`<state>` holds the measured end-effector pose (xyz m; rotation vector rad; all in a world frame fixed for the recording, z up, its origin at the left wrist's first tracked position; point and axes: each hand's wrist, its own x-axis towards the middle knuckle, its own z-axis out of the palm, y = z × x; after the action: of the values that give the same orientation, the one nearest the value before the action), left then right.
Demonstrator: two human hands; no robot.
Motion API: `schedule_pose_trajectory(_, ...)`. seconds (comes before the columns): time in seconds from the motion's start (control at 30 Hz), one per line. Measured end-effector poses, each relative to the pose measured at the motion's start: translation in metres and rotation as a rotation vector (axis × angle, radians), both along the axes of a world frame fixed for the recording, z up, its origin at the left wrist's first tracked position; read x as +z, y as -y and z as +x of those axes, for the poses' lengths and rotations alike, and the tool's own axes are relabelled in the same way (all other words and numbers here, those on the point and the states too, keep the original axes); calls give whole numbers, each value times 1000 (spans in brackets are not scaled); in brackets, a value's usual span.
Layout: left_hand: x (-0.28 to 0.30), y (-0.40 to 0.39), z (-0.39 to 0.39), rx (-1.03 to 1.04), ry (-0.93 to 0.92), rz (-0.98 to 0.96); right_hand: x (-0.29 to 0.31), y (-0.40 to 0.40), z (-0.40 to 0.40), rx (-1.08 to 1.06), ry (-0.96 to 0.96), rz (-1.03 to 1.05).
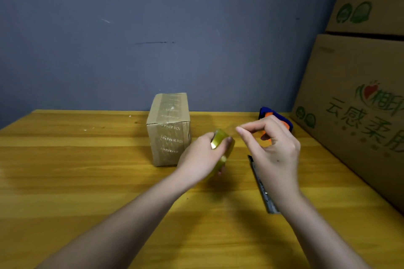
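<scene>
My left hand (200, 157) grips a roll of yellowish clear tape (220, 141) just above the wooden table (87, 170). My right hand (272, 146) is to the right of the roll, with thumb and forefinger pinched together near the roll's top edge. A faint clear strip, the tape end (232, 127), seems to run from the roll to those fingertips. A small cardboard box (168, 129), sealed with printed tape, stands upright to the left of my left hand, close to it.
A metal utility knife (263, 190) lies on the table under my right wrist. A blue and orange tape dispenser (267, 113) sits behind my right hand. Large printed cartons (358, 105) are stacked along the right edge. A blue-grey wall (175, 28) stands behind.
</scene>
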<state>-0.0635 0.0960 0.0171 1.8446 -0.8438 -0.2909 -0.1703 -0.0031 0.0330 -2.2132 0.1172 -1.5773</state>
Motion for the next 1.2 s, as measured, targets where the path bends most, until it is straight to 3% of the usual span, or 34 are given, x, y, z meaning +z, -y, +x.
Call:
schedule_pose_trajectory(0.1,4,-2,-1,-36,-119,-75,6,-2,1,8,-11,-31)
schedule_pose_trajectory(0.23,6,-10,-9,-225,-482,-77,15,6,9,-1,-60,69)
schedule_pose_trajectory(0.37,4,-24,-12,-323,-448,-119,13,27,24,62,-112,430)
schedule_pose_trajectory(0.43,4,-27,-14,-343,-421,-183,10,34,27,55,-125,488)
schedule_pose_trajectory(0.5,0,-27,-15,-332,-342,-208,7,37,28,26,-152,465)
schedule_pose_trajectory(0.57,-6,-28,-14,-301,-150,-171,7,39,25,-8,-179,435)
schedule_pose_trajectory(0.7,-9,-35,-10,-112,395,182,9,38,20,-33,-167,396)
schedule_pose_trajectory(0.77,-9,-33,-9,-50,447,225,9,29,19,-18,-138,388)
schedule_pose_trajectory(0.97,-13,-17,-8,-102,-215,-84,13,3,10,-10,-54,114)
schedule_pose_trajectory(1.1,-14,-17,-5,-45,-317,-98,24,-9,2,28,-18,-20)
schedule_pose_trajectory(1.2,-10,-17,-7,-92,-365,-120,31,-11,0,55,-13,7)
